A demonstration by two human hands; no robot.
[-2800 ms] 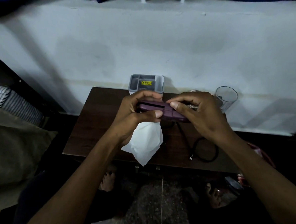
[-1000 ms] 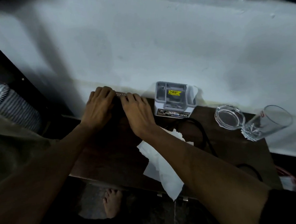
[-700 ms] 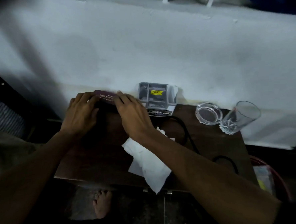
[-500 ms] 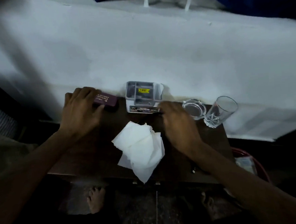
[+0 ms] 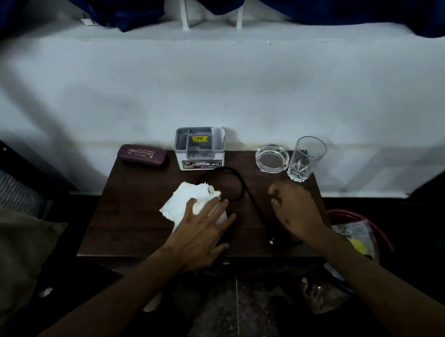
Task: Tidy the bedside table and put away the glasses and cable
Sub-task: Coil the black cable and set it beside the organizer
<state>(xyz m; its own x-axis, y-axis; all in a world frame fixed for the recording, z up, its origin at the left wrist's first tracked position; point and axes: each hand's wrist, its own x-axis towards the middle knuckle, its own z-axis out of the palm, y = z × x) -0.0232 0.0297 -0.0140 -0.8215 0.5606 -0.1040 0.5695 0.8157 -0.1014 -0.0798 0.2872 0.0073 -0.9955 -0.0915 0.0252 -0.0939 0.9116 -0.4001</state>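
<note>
A maroon glasses case [image 5: 143,155] lies closed at the back left corner of the dark wooden bedside table [image 5: 130,205]. A black cable [image 5: 239,180] loops across the middle of the table towards the front edge. My left hand [image 5: 201,229] lies flat with spread fingers on a white tissue [image 5: 186,204]. My right hand [image 5: 294,208] hovers over the table's right side with loosely curled fingers, holding nothing, just right of the cable.
A grey compartment organiser [image 5: 200,150] stands at the back centre. A glass ashtray [image 5: 272,158] and a drinking glass [image 5: 305,158] stand at the back right. A red bin [image 5: 358,235] sits on the floor to the right. A bed [image 5: 14,233] lies left.
The closed glasses case was set at the back left and both hands left it. My left hand moved onto the tissue; my right hand moved over the table's right side.
</note>
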